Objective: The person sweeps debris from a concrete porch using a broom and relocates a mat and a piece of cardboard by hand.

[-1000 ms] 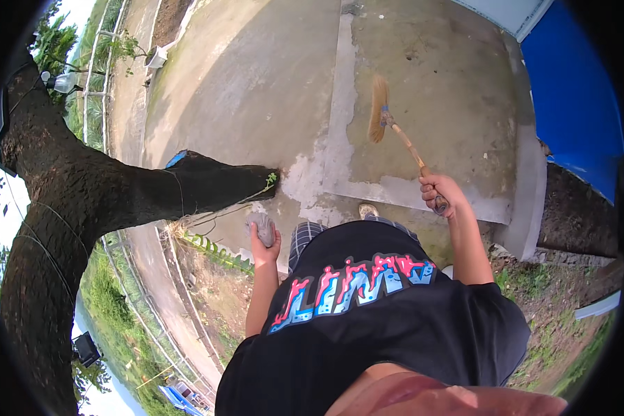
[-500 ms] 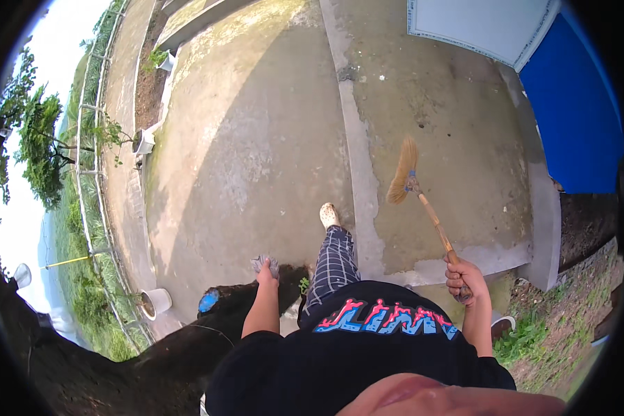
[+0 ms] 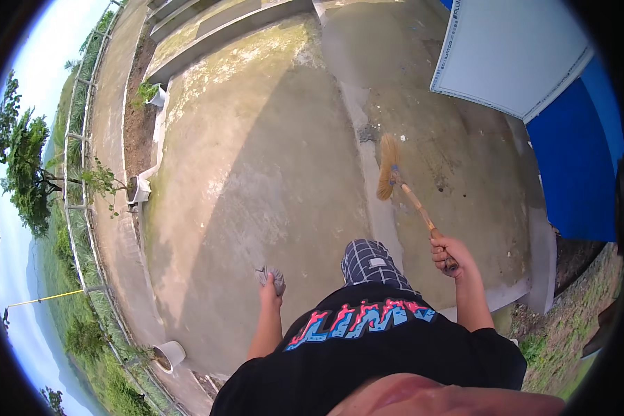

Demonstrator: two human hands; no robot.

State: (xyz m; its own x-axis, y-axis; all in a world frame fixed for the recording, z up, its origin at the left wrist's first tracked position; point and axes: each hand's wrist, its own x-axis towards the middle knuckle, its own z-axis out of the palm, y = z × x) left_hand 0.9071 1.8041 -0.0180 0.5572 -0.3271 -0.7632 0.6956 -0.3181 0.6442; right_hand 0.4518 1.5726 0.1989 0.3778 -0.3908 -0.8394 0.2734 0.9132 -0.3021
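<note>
Head view shows your hands well apart, one on each side of the pale strip [image 3: 383, 218] in the concrete floor [image 3: 291, 152]. To the strip's right, your right hand [image 3: 452, 256] is wrapped around the broom [image 3: 410, 197] near the end of its handle; the bristles [image 3: 388, 166] appear at the strip's right edge, though whether they touch the ground cannot be told. To the strip's left, your left hand [image 3: 270, 291] has its fingers curled round a crumpled grey bundle [image 3: 279, 280], perhaps cloth. Gripped that far back, the broom could twist in your fist if its bristles catch on the strip's ragged edge. A slack left grip could drop the bundle. Your checked trouser leg [image 3: 359, 258] hides the strip's near end, so unevenness there could trip you. Too wide a swing right of the strip could knock the white panel [image 3: 513, 55]
</note>
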